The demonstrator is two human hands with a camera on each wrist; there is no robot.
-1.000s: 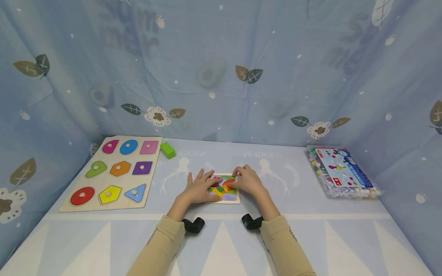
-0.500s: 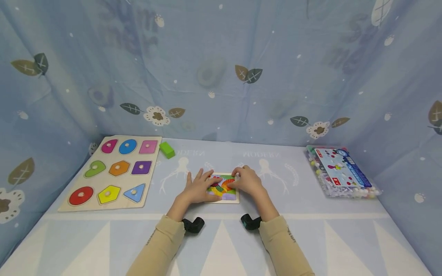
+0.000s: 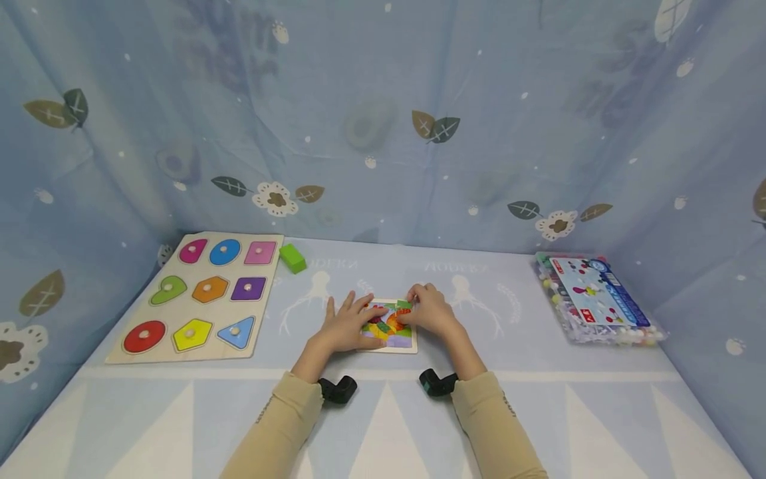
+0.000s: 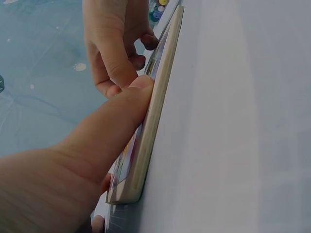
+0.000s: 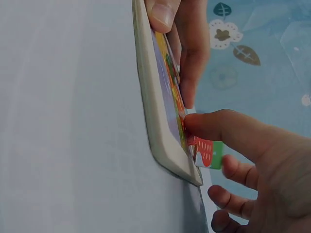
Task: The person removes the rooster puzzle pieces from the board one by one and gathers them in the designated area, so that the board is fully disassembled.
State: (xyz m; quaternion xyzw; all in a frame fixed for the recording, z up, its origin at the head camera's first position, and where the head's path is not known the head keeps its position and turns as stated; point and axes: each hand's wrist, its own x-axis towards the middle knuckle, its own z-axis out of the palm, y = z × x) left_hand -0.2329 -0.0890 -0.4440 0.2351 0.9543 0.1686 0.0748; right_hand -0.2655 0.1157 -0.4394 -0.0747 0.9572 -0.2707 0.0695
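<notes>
A small wooden picture puzzle [image 3: 397, 340] [image 5: 155, 116] lies flat at the middle of the table. Across its left part rests my left hand [image 3: 346, 328] [image 4: 104, 126], fingers spread, thumb on the front edge. At the upper right, my right hand [image 3: 435, 313] [image 5: 277, 170] pinches a red and green puzzle piece [image 5: 206, 151] that stands tilted up from the board. Its thumb is at the piece's lower edge, and a fingertip is by the green end. The other fingers of that hand are curled.
On the left lies a wooden shape board [image 3: 224, 319] with knobbed pieces. A green block [image 3: 292, 258] is beside its upper right corner. A clear box [image 3: 598, 293] of small colourful parts sits on the right. A patterned curtain [image 3: 371, 86] stands behind the table.
The piece under my right fingers has tipped up from the board, and its green end now shows. My left hand has stayed in place on the puzzle.
</notes>
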